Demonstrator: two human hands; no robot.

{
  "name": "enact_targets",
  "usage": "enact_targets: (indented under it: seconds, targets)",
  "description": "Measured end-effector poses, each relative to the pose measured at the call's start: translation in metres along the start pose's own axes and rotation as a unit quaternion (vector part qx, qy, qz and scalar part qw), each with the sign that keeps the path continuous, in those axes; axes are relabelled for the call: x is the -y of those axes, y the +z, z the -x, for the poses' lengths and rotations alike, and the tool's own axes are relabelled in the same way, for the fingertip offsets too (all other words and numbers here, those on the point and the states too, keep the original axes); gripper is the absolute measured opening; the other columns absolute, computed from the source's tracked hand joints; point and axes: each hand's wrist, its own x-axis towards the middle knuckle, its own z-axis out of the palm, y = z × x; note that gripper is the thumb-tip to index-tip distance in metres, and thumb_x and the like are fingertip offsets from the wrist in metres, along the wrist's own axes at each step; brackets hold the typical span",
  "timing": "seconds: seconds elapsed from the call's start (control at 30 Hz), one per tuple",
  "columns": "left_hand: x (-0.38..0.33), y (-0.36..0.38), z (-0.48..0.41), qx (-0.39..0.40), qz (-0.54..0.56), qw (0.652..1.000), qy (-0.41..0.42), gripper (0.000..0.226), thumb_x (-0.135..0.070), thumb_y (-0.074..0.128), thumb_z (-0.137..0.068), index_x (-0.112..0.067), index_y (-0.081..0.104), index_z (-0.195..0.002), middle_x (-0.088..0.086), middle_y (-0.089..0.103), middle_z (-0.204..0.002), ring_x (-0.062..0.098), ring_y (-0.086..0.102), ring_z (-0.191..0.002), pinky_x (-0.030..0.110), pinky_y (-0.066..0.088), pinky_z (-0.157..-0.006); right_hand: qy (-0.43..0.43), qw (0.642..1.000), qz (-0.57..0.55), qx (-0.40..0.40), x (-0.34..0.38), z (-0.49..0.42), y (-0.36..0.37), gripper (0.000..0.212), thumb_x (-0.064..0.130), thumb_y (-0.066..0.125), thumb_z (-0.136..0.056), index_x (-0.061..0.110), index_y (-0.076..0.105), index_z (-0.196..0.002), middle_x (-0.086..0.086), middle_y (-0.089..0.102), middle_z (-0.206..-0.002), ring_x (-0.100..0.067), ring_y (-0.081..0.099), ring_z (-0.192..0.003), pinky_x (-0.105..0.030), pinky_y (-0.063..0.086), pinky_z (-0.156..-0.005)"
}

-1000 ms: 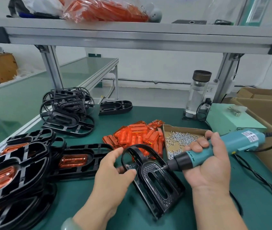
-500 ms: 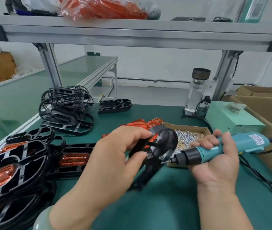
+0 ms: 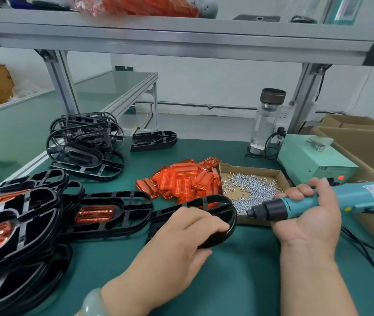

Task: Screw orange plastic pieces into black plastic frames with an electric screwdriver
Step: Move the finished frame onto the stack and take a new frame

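My left hand [image 3: 188,231] grips a black plastic frame [image 3: 218,201] lying flat on the green table, fingers curled over its near rim. My right hand [image 3: 304,210] holds the teal electric screwdriver [image 3: 318,201], its tip pointing left over the near edge of the cardboard tray of screws [image 3: 250,185]. Loose orange plastic pieces [image 3: 181,179] are heaped behind the held frame. Left of it, black frames with orange pieces fitted [image 3: 104,213] lie overlapping in a pile.
Bare black frames [image 3: 85,147] are stacked at the back left, one more frame [image 3: 154,140] behind. A glass bottle [image 3: 268,119], a pale green power box [image 3: 313,160] and cardboard boxes [image 3: 364,142] stand at right. The screwdriver's cable [image 3: 368,249] trails across the table.
My left hand lifted the frame, turned it over and laid it down leftward beside the finished pile. The screwdriver drew back right, over the screw tray.
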Motion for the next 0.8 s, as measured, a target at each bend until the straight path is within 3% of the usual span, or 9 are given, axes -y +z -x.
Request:
enact_targets:
  seconds: [0.1,0.23,0.4,0.47,0.57,0.63,0.8]
  targets:
    - [0.003,0.001,0.003,-0.015,0.010,1.000,0.016,0.052,-0.006,0.069,-0.074,-0.032,0.053,-0.116,-0.018,0.051,-0.112,0.001,0.050,-0.107,0.014,0.039,-0.094,-0.017,1.000,-0.018,-0.013,0.004,-0.002,-0.001,0.023,0.023,0.055,-0.096,0.024,0.045,-0.075,0.012,0.044,-0.057,-0.005,0.042,-0.048,-0.017,0.039,-0.055]
    - [0.005,0.011,0.006,0.062,-0.014,0.997,0.035,0.038,-0.007,0.072,-0.076,-0.025,0.062,-0.108,-0.012,0.053,-0.109,0.002,0.050,-0.102,0.012,0.039,-0.092,-0.029,0.998,-0.039,-0.026,0.004,0.001,0.001,0.026,0.024,0.058,-0.095,0.025,0.044,-0.072,0.011,0.044,-0.056,-0.005,0.043,-0.048,-0.017,0.041,-0.057]
    - [0.009,0.019,0.007,0.120,-0.008,0.992,0.024,0.026,-0.020,0.065,-0.084,-0.025,0.064,-0.109,-0.012,0.056,-0.113,0.006,0.049,-0.106,0.022,0.043,-0.094,-0.013,1.000,-0.015,-0.024,-0.007,0.006,0.004,0.027,0.022,0.058,-0.095,0.024,0.044,-0.072,0.012,0.045,-0.057,-0.005,0.043,-0.048,-0.016,0.042,-0.055]
    - [0.012,0.017,0.006,0.113,-0.040,0.993,0.002,0.036,-0.036,0.064,-0.081,-0.031,0.060,-0.117,-0.016,0.052,-0.124,0.004,0.043,-0.119,0.018,0.033,-0.104,-0.007,1.000,-0.004,-0.018,-0.010,0.008,0.005,0.027,0.023,0.058,-0.096,0.024,0.044,-0.072,0.012,0.045,-0.058,-0.006,0.043,-0.048,-0.016,0.043,-0.055]
    - [0.021,0.015,0.006,0.162,-0.106,0.978,-0.077,0.065,-0.058,0.050,-0.083,-0.037,0.034,-0.142,-0.022,0.023,-0.151,0.003,0.006,-0.142,0.018,0.003,-0.114,0.005,1.000,0.004,-0.017,-0.012,0.011,0.007,0.027,0.023,0.058,-0.095,0.024,0.045,-0.071,0.011,0.045,-0.058,-0.006,0.043,-0.047,-0.016,0.042,-0.054]
    - [0.026,0.017,0.006,0.187,-0.105,0.973,-0.090,0.064,-0.055,0.047,-0.087,-0.037,0.026,-0.145,-0.023,0.011,-0.155,0.001,-0.005,-0.143,0.018,0.000,-0.113,0.013,1.000,0.007,-0.017,-0.015,0.012,0.008,0.025,0.023,0.058,-0.095,0.023,0.046,-0.073,0.011,0.045,-0.058,-0.006,0.043,-0.047,-0.017,0.041,-0.054]
    - [0.024,0.021,0.004,0.197,-0.065,0.975,-0.074,0.061,-0.050,0.051,-0.088,-0.037,0.030,-0.144,-0.024,0.012,-0.154,-0.003,-0.005,-0.142,0.010,-0.002,-0.108,0.034,0.999,0.019,-0.005,-0.024,0.016,0.008,0.022,0.025,0.058,-0.096,0.023,0.047,-0.076,0.012,0.046,-0.058,-0.005,0.043,-0.047,-0.020,0.041,-0.058]
